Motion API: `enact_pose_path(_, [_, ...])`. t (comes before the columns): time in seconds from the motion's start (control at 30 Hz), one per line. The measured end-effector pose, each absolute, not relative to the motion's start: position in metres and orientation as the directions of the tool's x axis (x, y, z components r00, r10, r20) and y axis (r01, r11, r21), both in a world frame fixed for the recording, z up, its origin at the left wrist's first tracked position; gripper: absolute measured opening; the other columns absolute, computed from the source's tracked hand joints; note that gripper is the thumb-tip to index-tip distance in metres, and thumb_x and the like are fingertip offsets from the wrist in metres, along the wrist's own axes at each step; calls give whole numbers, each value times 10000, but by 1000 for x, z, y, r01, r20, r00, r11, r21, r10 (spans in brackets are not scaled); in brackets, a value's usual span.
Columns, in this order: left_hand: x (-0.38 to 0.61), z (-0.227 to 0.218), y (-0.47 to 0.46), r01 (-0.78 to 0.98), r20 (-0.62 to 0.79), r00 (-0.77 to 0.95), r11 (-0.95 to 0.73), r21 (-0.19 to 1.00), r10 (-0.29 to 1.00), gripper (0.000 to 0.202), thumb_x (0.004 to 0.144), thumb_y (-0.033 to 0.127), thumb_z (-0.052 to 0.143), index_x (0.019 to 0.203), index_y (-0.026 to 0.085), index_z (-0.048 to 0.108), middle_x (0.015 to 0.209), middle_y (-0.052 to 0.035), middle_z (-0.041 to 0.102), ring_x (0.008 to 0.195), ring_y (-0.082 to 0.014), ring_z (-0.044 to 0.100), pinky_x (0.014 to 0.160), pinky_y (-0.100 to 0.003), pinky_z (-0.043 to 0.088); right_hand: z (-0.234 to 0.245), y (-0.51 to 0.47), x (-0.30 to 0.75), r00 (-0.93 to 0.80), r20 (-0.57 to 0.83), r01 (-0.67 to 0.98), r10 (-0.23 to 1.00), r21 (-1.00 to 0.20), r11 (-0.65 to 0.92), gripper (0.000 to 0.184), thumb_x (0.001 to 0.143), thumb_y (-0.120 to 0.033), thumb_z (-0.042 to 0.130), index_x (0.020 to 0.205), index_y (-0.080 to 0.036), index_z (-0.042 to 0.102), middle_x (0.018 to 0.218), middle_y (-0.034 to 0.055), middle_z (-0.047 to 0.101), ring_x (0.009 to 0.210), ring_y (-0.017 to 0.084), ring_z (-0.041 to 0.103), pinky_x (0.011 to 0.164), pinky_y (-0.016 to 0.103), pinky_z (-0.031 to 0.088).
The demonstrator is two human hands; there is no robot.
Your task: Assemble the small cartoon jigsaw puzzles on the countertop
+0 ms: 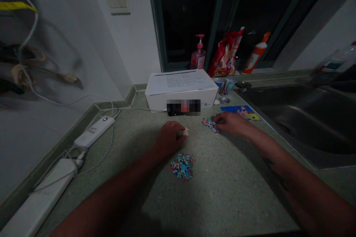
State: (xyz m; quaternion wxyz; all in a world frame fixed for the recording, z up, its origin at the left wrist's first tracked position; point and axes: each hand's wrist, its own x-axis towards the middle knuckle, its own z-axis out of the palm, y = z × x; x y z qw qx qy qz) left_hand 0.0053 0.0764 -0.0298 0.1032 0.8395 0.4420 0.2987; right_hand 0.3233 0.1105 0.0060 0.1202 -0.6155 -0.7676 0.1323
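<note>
My left hand [170, 136] is curled over the middle of the counter, thumb and fingers closed around pale jigsaw puzzle pieces [185, 132] that show at the fingertips. To the right, my right hand [232, 123] has its fingertips pinched at the edge of a small spread of colourful puzzle pieces [209, 123], partly covering them. A larger pile of multicoloured pieces [183, 166] lies nearer to me, below my left hand, with neither hand touching it. Beyond my right hand a blue cartoon picture card [241, 112] lies flat, partly hidden by that hand.
A phone [178, 109], its screen blurred, leans against a white box [180, 94] with papers on top. Cables and a white power strip [47, 192] run along the left wall. The sink [311, 107] is on the right; cans [228, 86] stand beside the box.
</note>
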Motion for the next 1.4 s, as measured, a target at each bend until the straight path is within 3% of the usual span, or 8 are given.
enact_pose_path(0.17, [6, -29, 77, 700, 365, 456, -580, 417, 812, 114, 866, 204, 753, 978, 195, 775, 1069, -87, 754, 1057, -296, 665, 987, -498, 531, 6, 108, 322, -212, 33, 936, 977, -281, 212, 252, 826, -330, 769, 1059, -253, 822, 1007, 87, 807, 882, 299, 762, 763, 401, 553])
enact_pose_path(0.3, [6, -29, 77, 697, 361, 458, -580, 422, 813, 88, 876, 199, 746, 959, 204, 776, 1054, -79, 765, 1038, -294, 669, 970, -485, 527, 10, 100, 311, -191, 161, 951, 968, -213, 223, 247, 822, -307, 783, 1057, -237, 816, 1081, 124, 772, 877, 305, 743, 775, 415, 546])
enact_pose_path(0.4, [6, -27, 77, 687, 366, 454, -581, 437, 812, 60, 903, 215, 726, 934, 214, 777, 1021, -71, 771, 1014, -283, 674, 957, -474, 526, 14, 86, 289, -189, 294, 932, 937, -248, 266, 171, 896, -297, 722, 1032, -224, 797, 1070, 140, 754, 910, 305, 727, 774, 409, 538])
enact_pose_path(0.57, [7, -27, 79, 705, 375, 425, -561, 434, 824, 94, 929, 191, 685, 882, 208, 764, 947, -63, 758, 952, -254, 665, 936, -440, 519, 7, 61, 244, -301, 368, 845, 880, -325, 425, 181, 956, -222, 613, 1051, -232, 766, 1040, 111, 746, 914, 279, 712, 783, 400, 541])
enact_pose_path(0.73, [4, -31, 81, 700, 414, 368, -541, 466, 833, 109, 953, 191, 662, 876, 191, 739, 924, -65, 745, 943, -250, 657, 921, -425, 521, -10, 53, 221, -414, 369, 777, 832, -333, 534, 170, 965, -185, 598, 1031, -235, 746, 1020, 92, 751, 966, 270, 712, 828, 398, 555])
enact_pose_path(1.0, [2, -28, 79, 596, 419, 371, -559, 577, 828, 158, 970, 182, 616, 848, 200, 715, 906, -45, 740, 933, -221, 667, 914, -397, 532, -14, 52, 213, -423, 418, 726, 804, -374, 577, 199, 984, -218, 616, 1158, -245, 708, 1142, 100, 740, 1027, 278, 716, 879, 433, 578])
enact_pose_path(1.4, [3, -26, 76, 562, 409, 388, -563, 605, 826, 144, 974, 202, 624, 856, 204, 707, 905, -42, 728, 914, -219, 660, 881, -380, 531, -10, 53, 217, -513, 422, 724, 748, -256, 641, 181, 992, -270, 638, 1143, -231, 730, 1155, 128, 733, 1019, 295, 712, 863, 448, 597])
